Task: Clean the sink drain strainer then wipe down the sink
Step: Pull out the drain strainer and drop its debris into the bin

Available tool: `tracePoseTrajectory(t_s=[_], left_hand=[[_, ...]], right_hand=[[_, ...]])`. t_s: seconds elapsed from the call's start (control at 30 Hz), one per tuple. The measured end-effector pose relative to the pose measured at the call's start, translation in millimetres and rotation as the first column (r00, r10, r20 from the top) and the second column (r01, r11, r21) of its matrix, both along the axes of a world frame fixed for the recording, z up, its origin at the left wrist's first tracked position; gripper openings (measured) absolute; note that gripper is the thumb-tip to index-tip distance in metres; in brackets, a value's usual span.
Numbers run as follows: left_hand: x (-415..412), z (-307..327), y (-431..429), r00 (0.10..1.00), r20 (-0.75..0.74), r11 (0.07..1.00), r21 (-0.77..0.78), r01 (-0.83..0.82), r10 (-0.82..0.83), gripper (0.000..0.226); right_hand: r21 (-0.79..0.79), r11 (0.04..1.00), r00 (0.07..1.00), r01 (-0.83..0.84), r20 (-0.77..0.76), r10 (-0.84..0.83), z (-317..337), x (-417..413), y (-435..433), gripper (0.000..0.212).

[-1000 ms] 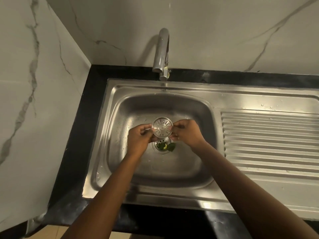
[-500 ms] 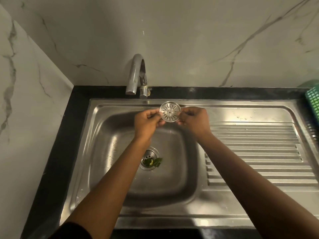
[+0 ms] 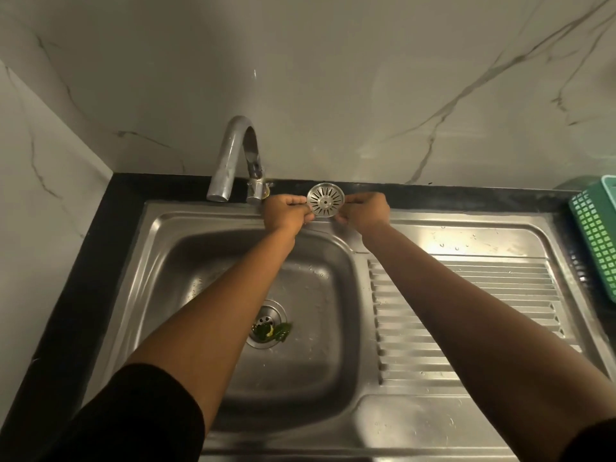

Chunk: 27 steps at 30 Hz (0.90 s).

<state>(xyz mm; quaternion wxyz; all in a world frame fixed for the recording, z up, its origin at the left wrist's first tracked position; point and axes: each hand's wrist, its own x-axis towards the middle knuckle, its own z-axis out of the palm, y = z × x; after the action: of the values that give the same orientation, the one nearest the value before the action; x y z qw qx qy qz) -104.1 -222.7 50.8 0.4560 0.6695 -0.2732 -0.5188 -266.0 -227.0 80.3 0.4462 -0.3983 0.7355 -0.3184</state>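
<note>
Lifted clear of the drain, the round slotted steel strainer (image 3: 325,200) now sits above the sink's (image 3: 186,221) back rim, pinched between my left hand (image 3: 287,213) and right hand (image 3: 363,211). I judge it needs rinsing under the curved chrome tap (image 3: 233,158); green leaf scraps (image 3: 271,333) remain in the drain.

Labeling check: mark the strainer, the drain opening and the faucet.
strainer (image 3: 325,202), head view, centre of the slotted disc, held by both hands.
drain opening (image 3: 265,320), head view, perforated inner grate, green scraps beside it.
faucet (image 3: 230,155), head view, curved spout.
</note>
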Motion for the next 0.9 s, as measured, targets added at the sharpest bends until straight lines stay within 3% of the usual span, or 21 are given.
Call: tracePoseTrajectory(t_s=[0.37,0.5,0.7,0.9], left_hand=[[8,4,0,0.996,0.089,0.999,-0.021,0.032,-0.030,0.034],[31,14,28,0.970,0.208,0.987,-0.081,0.142,-0.123,0.029],[76,7,103,0.840,0.441,0.927,-0.048,0.373,-0.315,0.027],[122,-27,168,0.718,0.555,0.901,0.163,0.402,-0.421,0.036]], right_hand=[[0.024,0.999,0.997,0.023,0.070,-0.024,-7,-2,-1,0.033],[-0.082,0.996,0.997,0.024,0.081,-0.017,-3,0,26,0.027],[-0.195,0.935,0.954,-0.297,-0.085,0.286,-17,21,98,0.021],[-0.018,0.802,0.777,-0.597,-0.261,0.573,-43,53,147,0.019]])
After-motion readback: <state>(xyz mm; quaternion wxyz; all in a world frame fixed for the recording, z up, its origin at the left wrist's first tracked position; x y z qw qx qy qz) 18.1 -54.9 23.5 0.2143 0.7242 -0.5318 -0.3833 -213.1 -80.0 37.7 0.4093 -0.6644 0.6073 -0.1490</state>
